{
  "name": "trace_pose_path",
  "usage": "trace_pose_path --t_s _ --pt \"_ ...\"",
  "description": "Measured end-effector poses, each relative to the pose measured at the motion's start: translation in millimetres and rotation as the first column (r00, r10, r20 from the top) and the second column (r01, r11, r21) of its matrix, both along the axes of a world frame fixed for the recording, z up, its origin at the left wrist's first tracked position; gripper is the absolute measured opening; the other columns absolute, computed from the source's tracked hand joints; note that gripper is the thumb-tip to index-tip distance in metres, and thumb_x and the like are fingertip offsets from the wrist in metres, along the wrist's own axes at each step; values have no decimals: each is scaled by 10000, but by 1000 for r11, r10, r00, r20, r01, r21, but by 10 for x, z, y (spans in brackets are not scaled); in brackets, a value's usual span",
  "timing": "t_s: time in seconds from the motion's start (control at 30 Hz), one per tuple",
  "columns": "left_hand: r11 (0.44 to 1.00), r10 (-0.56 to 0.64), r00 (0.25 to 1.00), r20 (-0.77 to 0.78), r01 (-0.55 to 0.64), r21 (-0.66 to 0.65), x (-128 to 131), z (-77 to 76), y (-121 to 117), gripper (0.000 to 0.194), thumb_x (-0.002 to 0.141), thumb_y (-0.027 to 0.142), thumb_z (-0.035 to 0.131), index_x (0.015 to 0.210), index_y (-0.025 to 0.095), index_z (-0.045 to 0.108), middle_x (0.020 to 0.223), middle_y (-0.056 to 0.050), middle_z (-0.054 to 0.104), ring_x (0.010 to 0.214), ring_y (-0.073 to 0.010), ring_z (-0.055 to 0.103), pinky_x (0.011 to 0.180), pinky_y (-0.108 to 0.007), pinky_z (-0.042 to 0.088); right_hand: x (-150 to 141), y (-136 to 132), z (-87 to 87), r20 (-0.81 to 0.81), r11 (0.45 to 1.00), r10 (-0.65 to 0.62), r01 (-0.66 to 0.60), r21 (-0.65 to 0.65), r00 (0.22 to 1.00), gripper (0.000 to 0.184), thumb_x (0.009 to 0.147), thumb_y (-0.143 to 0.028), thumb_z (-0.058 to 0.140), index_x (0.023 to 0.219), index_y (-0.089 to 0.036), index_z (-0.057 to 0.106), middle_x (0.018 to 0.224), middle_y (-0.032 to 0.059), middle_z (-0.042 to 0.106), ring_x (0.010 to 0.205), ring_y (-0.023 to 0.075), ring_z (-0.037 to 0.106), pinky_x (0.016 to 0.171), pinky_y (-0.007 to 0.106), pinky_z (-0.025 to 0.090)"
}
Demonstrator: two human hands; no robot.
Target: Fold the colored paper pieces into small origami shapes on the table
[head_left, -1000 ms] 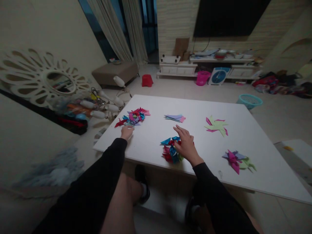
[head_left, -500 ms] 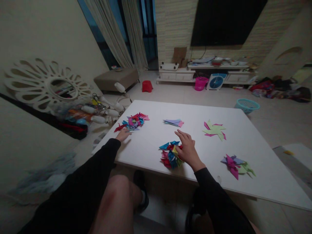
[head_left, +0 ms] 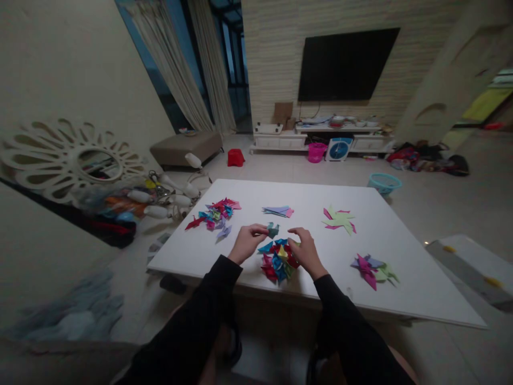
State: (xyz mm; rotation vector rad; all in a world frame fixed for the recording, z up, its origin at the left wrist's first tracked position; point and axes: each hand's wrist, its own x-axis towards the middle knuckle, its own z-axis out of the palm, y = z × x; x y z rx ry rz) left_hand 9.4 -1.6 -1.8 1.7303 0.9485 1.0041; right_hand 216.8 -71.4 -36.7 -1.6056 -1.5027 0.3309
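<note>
Folded teal paper (head_left: 273, 230) — seemingly pinched — at the left hand's (head_left: 249, 241) fingertips.

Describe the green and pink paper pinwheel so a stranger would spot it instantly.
On the white rectangular table, look right. Beyond a small purple, magenta and green folded-paper pile lies the lime-green and pink paper pinwheel, the only flat, radiating star.

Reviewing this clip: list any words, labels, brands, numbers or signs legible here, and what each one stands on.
No text can be read.
Television: no brand legible.
Box fan: any label too small to read.
Folded paper pieces on the white table: no writing visible.
</note>
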Motion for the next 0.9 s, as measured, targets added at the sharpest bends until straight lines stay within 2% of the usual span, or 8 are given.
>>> trace_pose_path --t_s 0.1,0.2,0.33,0.43,0.6,0.8,0.9 --pt "995 -9 988 152 24 -95 341 -138 -113 48 699 200 722 720 167 750 945 -100 773 903 -225 726 852 -358 582 8 -11 14 -250 1000 -27 25 -10 968 213 874 -338 529 924 -191 675 956 84 702 917 243 627 808 379 487" --pt "984 -26 969 246 68 -166 502 -286 -80 68 662 174 729 657 155 663 922 -96 767 840 -206 725 793 -337 588 7 -15 47 -403 999 -35 27 -23 915 273 905 -428 536 873 -191 668 911 74 697 878 229 633 743 340 495" --pt "976 -19 944 329 88 -198 598 -337 73 249 659 213 762 672 164 519 987 -76 721 740 -158 708 693 -292 582 53 63 97 -496 999 -39 23 -39 867 367 864 -508 628 1060 -200 660 1049 96 693 902 227 640 732 340 522" --pt "978 11 931 365 66 -197 661 -300 196 318 660 238 791 734 175 488 976 -41 668 717 -129 691 670 -262 571 105 177 116 -521 999 -21 0 -41 853 443 808 -507 705 1133 -213 635 1080 102 685 929 233 650 746 349 543" --pt "981 -13 926 378 85 -175 725 -259 315 291 690 196 773 804 184 505 885 -1 615 748 -124 685 677 -230 545 136 327 69 -569 993 12 -74 -87 822 393 756 -474 765 1029 -215 652 1043 83 700 895 223 661 717 330 545" --pt "987 -42 943 330 90 -130 667 -276 296 243 709 111 721 835 187 528 851 15 599 774 -131 697 712 -236 547 145 329 -10 -445 993 49 -94 -78 894 360 741 -478 780 964 -209 691 1052 69 660 909 210 638 673 292 526" --pt "985 -54 948 314 101 -138 630 -283 243 252 718 128 734 859 191 535 853 10 616 780 -142 709 702 -237 548 134 293 -34 -442 990 78 -122 -72 893 333 748 -492 772 886 -200 691 958 49 651 833 188 627 638 280 523"
